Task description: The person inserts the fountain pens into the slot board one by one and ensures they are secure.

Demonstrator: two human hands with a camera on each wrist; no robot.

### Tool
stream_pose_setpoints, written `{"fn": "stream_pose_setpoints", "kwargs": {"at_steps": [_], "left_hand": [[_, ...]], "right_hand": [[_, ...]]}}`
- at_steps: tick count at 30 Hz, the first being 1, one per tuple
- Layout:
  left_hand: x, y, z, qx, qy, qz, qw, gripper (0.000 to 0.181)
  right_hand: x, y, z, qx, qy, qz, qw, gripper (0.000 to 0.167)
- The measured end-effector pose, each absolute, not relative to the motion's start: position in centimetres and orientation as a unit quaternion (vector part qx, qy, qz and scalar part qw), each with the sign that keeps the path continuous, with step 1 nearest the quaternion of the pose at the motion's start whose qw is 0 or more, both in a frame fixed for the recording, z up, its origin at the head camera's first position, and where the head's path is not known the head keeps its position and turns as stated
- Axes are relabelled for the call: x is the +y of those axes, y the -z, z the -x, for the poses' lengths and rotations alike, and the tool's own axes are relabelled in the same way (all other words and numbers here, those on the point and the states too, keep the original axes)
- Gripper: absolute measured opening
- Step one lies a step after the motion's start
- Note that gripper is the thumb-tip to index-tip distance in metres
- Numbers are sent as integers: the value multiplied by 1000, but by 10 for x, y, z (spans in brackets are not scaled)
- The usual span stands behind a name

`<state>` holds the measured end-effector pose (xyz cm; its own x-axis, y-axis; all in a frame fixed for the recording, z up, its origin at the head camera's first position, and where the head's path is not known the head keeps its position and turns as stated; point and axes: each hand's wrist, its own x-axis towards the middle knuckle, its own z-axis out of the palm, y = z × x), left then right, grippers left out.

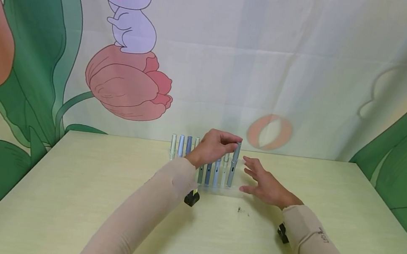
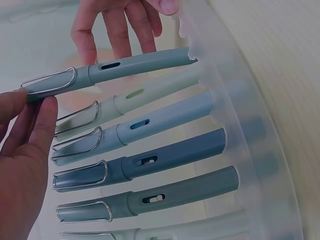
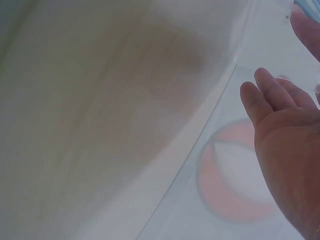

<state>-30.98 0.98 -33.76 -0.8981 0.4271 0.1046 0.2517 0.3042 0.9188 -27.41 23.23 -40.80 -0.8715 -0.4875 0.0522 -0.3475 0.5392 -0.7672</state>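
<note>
My left hand (image 1: 214, 147) pinches the top of a grey-teal fountain pen (image 1: 232, 173) between thumb and fingers, at the cap with its wire clip. This pen leans slightly, and its lower end meets the end notch of a clear plastic pen rack (image 2: 280, 165). Beside it in the left wrist view stand a pale green pen (image 2: 155, 92), a light blue pen (image 2: 165, 117), a dark blue pen (image 2: 175, 152) and a dark green pen (image 2: 185, 191). My right hand (image 1: 266, 185), fingers spread and holding nothing, is just right of the rack; the right wrist view shows it too (image 3: 290, 145).
More capped pens (image 1: 181, 145) stand in the rack's left part, partly hidden by my left hand and sleeve. Small dark specks (image 1: 240, 210) mark the pale table (image 1: 103, 199) in front. A printed curtain (image 1: 209, 77) hangs behind the table's back edge.
</note>
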Motion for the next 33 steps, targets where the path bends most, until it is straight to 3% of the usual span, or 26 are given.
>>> {"fn": "stream_pose_setpoints", "kwargs": {"at_steps": [16, 33], "left_hand": [[14, 341, 307, 828, -521, -192, 77, 23], [22, 337, 303, 879, -427, -215, 12, 24]], "right_hand": [[233, 407, 273, 871, 416, 248, 85, 84], [233, 407, 274, 872, 414, 244, 88, 85]]}}
